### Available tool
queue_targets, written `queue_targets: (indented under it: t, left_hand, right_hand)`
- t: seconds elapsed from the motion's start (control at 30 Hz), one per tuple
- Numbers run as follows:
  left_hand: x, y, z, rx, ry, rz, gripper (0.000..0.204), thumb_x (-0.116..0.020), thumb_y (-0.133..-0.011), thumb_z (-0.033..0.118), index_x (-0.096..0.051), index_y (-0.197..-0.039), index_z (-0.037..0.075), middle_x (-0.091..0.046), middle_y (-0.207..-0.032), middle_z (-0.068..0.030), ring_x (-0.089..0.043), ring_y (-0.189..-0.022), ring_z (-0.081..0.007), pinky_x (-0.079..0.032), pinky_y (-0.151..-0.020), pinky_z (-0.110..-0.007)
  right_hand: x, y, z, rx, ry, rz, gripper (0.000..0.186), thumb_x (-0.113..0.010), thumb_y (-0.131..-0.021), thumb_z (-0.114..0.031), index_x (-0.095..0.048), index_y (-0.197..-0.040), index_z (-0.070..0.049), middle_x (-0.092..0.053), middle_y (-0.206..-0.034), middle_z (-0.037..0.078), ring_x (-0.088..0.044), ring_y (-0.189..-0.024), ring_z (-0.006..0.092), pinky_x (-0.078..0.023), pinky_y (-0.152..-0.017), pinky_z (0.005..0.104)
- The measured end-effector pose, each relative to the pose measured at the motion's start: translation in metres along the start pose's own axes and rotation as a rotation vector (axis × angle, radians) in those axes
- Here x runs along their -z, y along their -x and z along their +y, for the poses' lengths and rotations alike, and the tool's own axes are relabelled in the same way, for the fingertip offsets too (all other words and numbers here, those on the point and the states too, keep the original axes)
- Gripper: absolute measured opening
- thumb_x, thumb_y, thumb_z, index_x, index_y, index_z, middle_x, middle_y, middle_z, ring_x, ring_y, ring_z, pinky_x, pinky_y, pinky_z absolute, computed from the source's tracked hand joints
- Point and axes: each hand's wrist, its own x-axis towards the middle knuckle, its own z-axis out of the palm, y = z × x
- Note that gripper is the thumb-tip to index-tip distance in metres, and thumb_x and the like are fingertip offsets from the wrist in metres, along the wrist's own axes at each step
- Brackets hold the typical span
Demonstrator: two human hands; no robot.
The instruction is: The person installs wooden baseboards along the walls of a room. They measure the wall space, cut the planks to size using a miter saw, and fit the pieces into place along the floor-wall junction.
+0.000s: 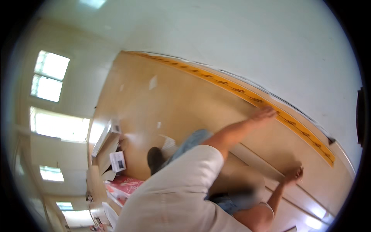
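A long orange strip (216,80) with dark printed marks lies on the tan floor, running along the foot of the white wall. My left hand (266,113) rests on this strip with its fingers stretched out flat. Lower and to the right, my right hand (295,176) is beside the pale long planks (257,160), its fingers loosely bent and apart. I see nothing held in it, though it is small in the picture. My left sleeve (181,181) is beige and covers much of the lower middle. Part of my jeans and a dark shoe (155,159) show past it.
An open cardboard box (106,145), a small white box (118,161) and a red-and-white package (125,186) are at the left. Paper scraps (153,82) lie on the tan floor (143,104). Bright windows (49,75) line the left side. The white wall (247,42) borders the strip.
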Motion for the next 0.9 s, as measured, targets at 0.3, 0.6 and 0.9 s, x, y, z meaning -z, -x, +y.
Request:
queue_targets:
  t: [0.3,0.6,0.9]
  left_hand:
    - [-0.001,-0.024,0.036,0.028,-0.320,-0.049,0.050,-0.062,-0.078,0.016,-0.053,-0.126,0.004,-0.053,-0.124,-0.0137,-0.048,-0.117,-0.0287,-0.042,-0.096,-0.042]
    - [0.018,-0.051,0.047,0.019,-0.383,-0.169,0.047,-0.065,-0.076,0.017,-0.055,-0.119,0.003,-0.059,-0.113,-0.0138,-0.053,-0.111,-0.0280,-0.047,-0.087,-0.042]
    - [0.025,-0.067,0.032,0.128,-0.133,-0.221,0.015,-0.052,-0.085,0.007,-0.059,-0.097,0.001,-0.066,-0.098,-0.0179,-0.064,-0.098,-0.0322,-0.053,-0.084,-0.042]
  right_hand:
    - [0.125,0.001,-0.132,0.405,-0.240,-0.370,0.045,-0.035,-0.105,-0.026,-0.040,-0.143,-0.001,-0.038,-0.149,0.019,-0.043,-0.133,0.0303,-0.042,-0.105,0.0420]
    - [0.162,-0.042,-0.199,0.528,-0.139,-0.076,0.035,-0.035,-0.098,-0.003,-0.062,-0.120,0.000,-0.063,-0.121,0.008,-0.045,-0.080,0.0101,-0.037,-0.068,0.0218]
    - [0.112,-0.036,-0.184,0.265,-0.385,-0.248,0.031,-0.038,-0.100,-0.006,-0.061,-0.119,0.000,-0.063,-0.114,0.004,-0.042,-0.080,0.0077,-0.038,-0.070,0.0204]
